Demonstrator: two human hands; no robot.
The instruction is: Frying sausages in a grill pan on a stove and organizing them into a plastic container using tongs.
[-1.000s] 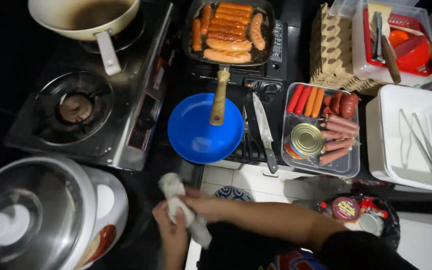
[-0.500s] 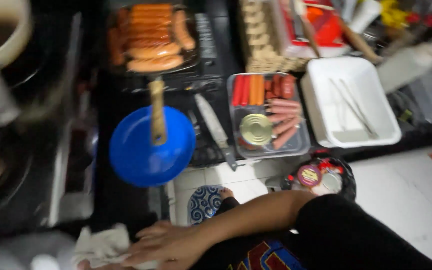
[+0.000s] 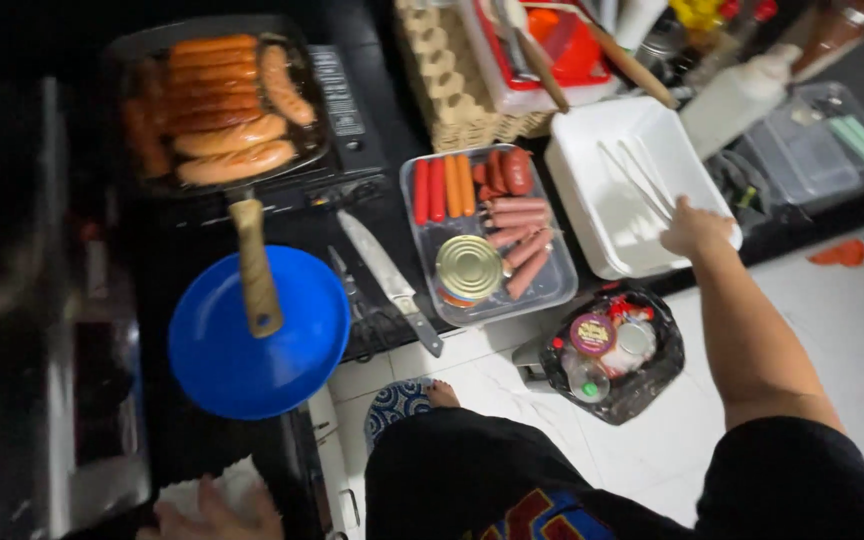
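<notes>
My right hand [image 3: 694,228] reaches out to the white rectangular tray [image 3: 592,160] and rests at its near right edge, close to the metal tongs [image 3: 642,178] lying inside; whether the fingers grip anything is hidden. My left hand [image 3: 214,512] lies at the bottom edge of the view on a white cloth [image 3: 227,480] on the dark counter. Between them sit a blue plate [image 3: 297,345], a square grill pan of sausages [image 3: 222,100] with a wooden handle [image 3: 254,265], and a clear tray [image 3: 562,285] of raw sausages with a round tin can [image 3: 470,267].
A kitchen knife [image 3: 389,278] lies between the plate and the clear tray. A cardboard egg tray [image 3: 452,75], a red container [image 3: 552,45], a white squeeze bottle [image 3: 737,95] and clear boxes [image 3: 822,140] stand behind. A dark bag of small jars [image 3: 612,350] sits on the white tiled floor.
My right hand left the cloth and stretched out to the white tray's edge. The view swung right, away from the gas stove and pot. My left hand stays on the cloth.
</notes>
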